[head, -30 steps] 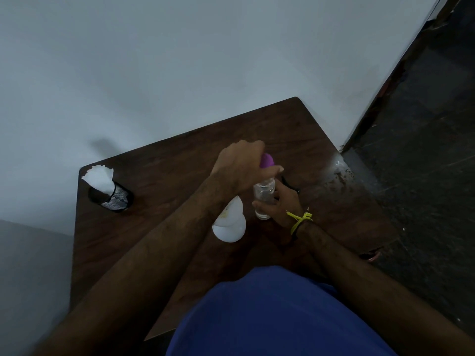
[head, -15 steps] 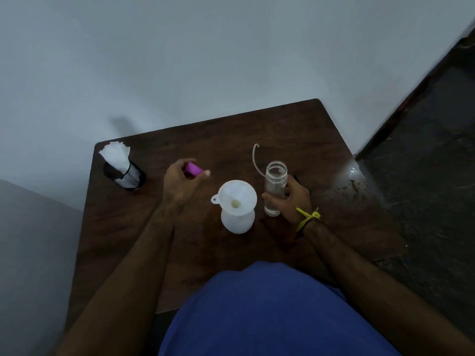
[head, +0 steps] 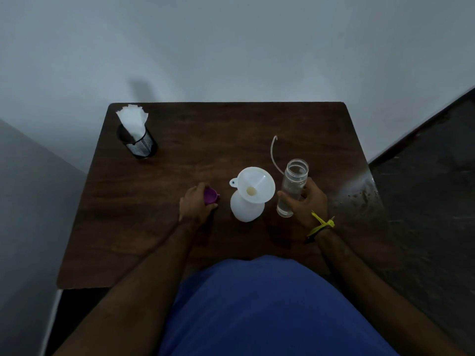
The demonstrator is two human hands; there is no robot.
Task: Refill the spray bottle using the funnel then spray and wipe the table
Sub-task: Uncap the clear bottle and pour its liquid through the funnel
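A clear spray bottle (head: 293, 185) stands uncapped on the dark wooden table (head: 205, 140), with a little clear liquid at its bottom. My right hand (head: 307, 201) grips its lower half. My left hand (head: 196, 205) holds the purple spray cap (head: 210, 196) low over the table, left of the funnel. The white funnel (head: 257, 185) sits in the neck of a white container (head: 245, 210) between my two hands. A thin curved tube (head: 273, 152) shows just behind the bottle; its lower end is hidden.
A black mesh holder (head: 140, 145) with white tissues (head: 132, 119) stands at the table's far left corner. A wall runs along the far edge. The right edge of the table shows a wet, speckled patch (head: 357, 188), with dark floor beyond it.
My left hand took the purple cap off the bottle, carried it left past the funnel and lowered it toward the table. My right hand kept hold of the bottle.
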